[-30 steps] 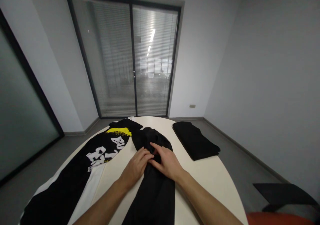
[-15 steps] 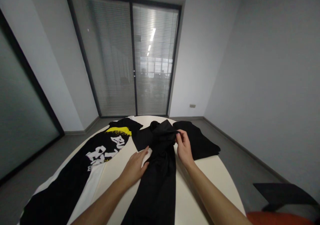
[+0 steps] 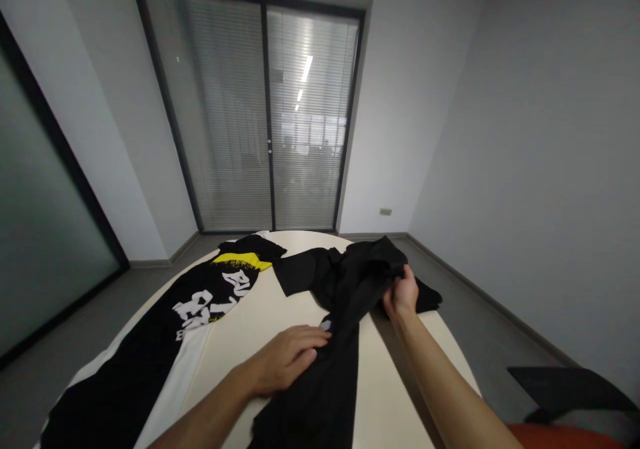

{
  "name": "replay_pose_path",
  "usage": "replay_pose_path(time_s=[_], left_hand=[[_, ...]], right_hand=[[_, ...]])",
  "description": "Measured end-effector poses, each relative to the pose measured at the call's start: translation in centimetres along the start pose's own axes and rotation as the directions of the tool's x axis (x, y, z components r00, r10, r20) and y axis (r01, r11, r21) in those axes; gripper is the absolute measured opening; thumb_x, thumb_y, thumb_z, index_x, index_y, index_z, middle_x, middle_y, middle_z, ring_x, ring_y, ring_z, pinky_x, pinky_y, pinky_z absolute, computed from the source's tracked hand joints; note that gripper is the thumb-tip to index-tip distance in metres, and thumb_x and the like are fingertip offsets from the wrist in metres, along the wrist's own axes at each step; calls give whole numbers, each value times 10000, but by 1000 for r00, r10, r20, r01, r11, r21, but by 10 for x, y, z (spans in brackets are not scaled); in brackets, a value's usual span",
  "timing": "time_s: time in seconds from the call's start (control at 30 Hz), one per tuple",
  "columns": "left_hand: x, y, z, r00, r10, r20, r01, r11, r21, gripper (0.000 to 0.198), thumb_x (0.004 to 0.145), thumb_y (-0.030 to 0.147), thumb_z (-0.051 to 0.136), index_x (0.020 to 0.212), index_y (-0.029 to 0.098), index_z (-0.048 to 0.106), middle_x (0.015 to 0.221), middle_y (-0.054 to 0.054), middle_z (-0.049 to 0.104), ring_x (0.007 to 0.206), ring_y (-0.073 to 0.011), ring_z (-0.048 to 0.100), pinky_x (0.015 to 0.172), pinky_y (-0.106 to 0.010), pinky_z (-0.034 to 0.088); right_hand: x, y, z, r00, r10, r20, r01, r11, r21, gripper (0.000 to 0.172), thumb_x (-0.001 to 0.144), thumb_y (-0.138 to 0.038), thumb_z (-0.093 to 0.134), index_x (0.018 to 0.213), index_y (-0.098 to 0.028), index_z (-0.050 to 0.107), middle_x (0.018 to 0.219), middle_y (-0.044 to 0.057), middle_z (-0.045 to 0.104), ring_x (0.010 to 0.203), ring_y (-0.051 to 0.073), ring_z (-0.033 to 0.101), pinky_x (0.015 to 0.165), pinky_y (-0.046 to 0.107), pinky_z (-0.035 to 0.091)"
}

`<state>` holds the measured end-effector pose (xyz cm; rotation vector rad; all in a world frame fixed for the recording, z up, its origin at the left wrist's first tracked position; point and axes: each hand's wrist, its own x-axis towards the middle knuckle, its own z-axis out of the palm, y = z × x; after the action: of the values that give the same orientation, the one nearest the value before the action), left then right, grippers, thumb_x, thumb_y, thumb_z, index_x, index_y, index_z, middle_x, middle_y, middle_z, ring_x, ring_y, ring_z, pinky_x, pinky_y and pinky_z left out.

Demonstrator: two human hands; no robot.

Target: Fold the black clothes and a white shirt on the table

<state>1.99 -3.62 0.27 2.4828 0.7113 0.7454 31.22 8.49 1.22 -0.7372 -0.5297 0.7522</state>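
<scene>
A black short-sleeved shirt (image 3: 330,369) lies bunched and twisted down the middle of the table, one sleeve spread flat to the left. My right hand (image 3: 403,292) is closed on the shirt's far right part and holds that fold raised. Fingers stretched out, my left hand (image 3: 293,356) rests against the shirt's left side, beside a small pale patch. Folded black cloth (image 3: 429,298) lies at the right, partly covered by the lifted fabric. To the left is a black shirt (image 3: 145,356) with white lettering, a yellow band and white parts.
The round cream table (image 3: 240,342) curves away at its far edge. An orange seat (image 3: 560,436) and a black chair part (image 3: 570,389) are at the lower right. Beyond the table stand a glazed partition with blinds (image 3: 220,116) and a grey wall (image 3: 540,169).
My right hand has moved right, drawing the shirt's upper part over the folded black cloth. My left hand has shifted right and slightly nearer, onto the shirt.
</scene>
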Motion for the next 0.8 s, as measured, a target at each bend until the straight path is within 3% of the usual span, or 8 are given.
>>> replay_pose_path(time_s=[0.07,0.17,0.27,0.37,0.43,0.53,0.67,0.8], left_hand=[[1,13,1,998,31,56,-29,999,-42,402,1033,285,343,1375,278,555,1399,-35,605,1369,-203,481,1173,-443,350],[4,33,4,989,81,123,-70,993,-93,436,1034,289,337,1447,295,478,1425,-22,581,1413,-213,420,1180,-455,333],[5,42,10,979,119,164,-101,988,-117,439,1034,239,315,1439,275,482,1445,-29,562,1396,-186,445,1174,-412,351],[5,36,17,994,27,103,-29,999,16,420,1006,252,414,1417,228,500,1506,-70,490,1409,-208,422,1172,-413,360],[6,28,21,997,-76,1,75,987,145,448,973,263,484,1417,201,488,1524,-104,456,1398,-241,429,1157,-436,381],[8,19,22,977,-196,-85,213,927,308,376,951,250,493,1318,203,561,1342,-119,614,1229,-256,577,1038,-422,488],[10,15,10,911,-394,-122,398,763,510,272,956,310,479,1153,231,648,1033,-98,709,984,-268,673,823,-378,546],[8,9,-6,779,-588,-218,588,565,578,324,975,369,439,1082,169,670,937,-137,723,860,-301,709,727,-398,532]], right_hand=[[6,-3,-6,999,41,7,-41,999,6,355,796,-535,544,895,-206,634,871,24,704,912,225,669,868,368,552],[10,-11,-11,994,56,96,-53,998,-30,469,818,-591,529,1050,-202,647,972,42,722,949,242,684,887,407,560],[10,-16,-13,990,69,120,-50,987,-154,644,721,-423,697,1317,-249,526,1138,30,699,1000,237,683,914,418,556],[12,-12,-16,990,51,131,-11,956,-293,923,639,-235,702,1482,-302,332,1371,54,587,1131,238,642,984,424,523],[15,-7,-19,989,27,146,30,928,-371,980,629,-166,632,1525,-280,250,1477,87,492,1229,232,587,1046,420,476],[21,0,-26,981,-40,191,132,857,-498,973,623,-124,536,1537,-205,212,1487,128,475,1302,220,528,1117,428,398],[27,1,-37,948,-149,281,302,700,-647,923,655,-136,496,1533,-135,213,1447,171,497,1316,235,509,1148,449,345],[26,-7,-42,940,-166,297,339,533,-775,914,696,-155,497,1553,-128,180,1424,198,503,1264,293,546,1092,489,403]])
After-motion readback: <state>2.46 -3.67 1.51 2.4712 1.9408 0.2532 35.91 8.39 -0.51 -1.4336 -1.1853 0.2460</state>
